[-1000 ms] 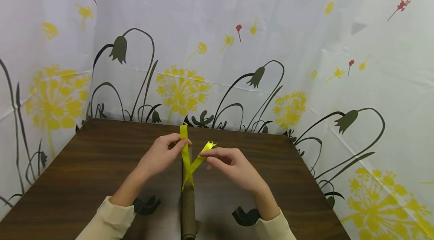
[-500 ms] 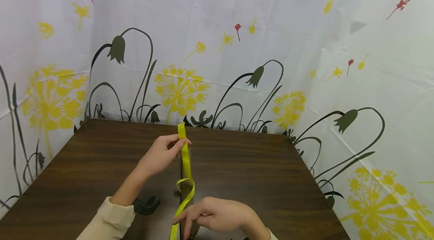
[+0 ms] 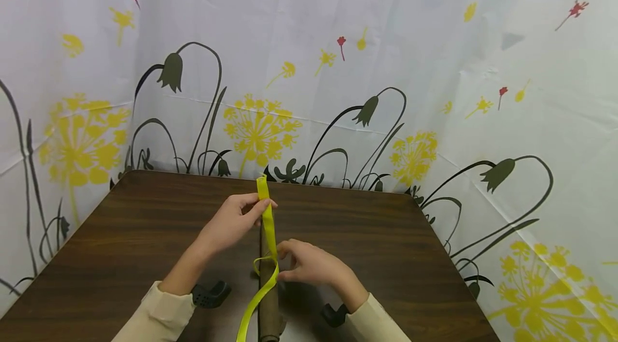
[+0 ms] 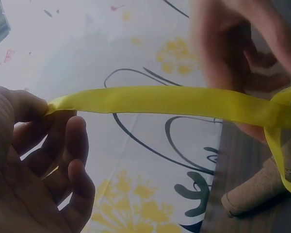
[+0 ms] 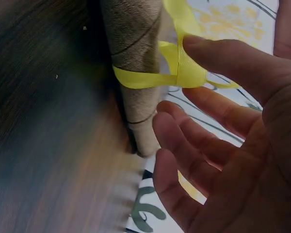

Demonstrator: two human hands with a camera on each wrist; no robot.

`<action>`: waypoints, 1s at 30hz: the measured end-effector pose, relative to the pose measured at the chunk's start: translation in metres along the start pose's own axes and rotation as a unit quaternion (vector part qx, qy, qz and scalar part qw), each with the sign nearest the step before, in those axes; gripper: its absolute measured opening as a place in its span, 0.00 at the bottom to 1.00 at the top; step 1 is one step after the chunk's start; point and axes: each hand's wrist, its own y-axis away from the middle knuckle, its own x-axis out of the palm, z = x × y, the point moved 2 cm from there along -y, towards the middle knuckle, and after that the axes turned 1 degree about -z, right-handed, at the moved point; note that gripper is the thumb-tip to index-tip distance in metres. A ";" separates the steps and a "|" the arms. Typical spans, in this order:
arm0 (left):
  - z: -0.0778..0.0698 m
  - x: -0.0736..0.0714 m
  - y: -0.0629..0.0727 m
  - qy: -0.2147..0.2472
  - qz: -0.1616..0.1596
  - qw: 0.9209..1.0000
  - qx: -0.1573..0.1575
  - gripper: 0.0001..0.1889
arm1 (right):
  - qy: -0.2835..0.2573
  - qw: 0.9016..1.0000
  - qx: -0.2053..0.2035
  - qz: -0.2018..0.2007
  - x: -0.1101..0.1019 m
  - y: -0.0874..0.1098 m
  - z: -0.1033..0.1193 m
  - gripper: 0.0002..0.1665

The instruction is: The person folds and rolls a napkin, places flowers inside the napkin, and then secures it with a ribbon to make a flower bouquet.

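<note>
My left hand (image 3: 234, 226) pinches one end of a yellow ribbon (image 3: 267, 226) between thumb and fingertips, holding it up taut; a short end sticks out above the fingers. Below, the ribbon makes a loop round a brown roll (image 3: 269, 304), and its other end trails loosely toward me. My right hand (image 3: 309, 264) is at the crossing of the ribbon, just right of the roll. In the right wrist view its thumb (image 5: 199, 46) overlaps the ribbon and the index finger lies at the lower edge, with space between them; the other fingers are loosely bent.
The roll lies lengthwise on a dark wood-grain table (image 3: 145, 224). Behind the table's far edge hangs a white curtain (image 3: 299, 20) printed with flowers. Black wrist devices sit under both forearms, the left one (image 3: 211, 295) close above the table.
The right hand let go of the ribbon's other end after drawing it down toward me, then rose back to the crossing. The left hand has kept its pinch in nearly the same place.
</note>
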 end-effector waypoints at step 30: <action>-0.003 -0.004 0.009 -0.010 0.042 0.999 0.011 0.16 | 0.062 0.997 -0.034 0.020 0.016 -0.049 -0.006 0.11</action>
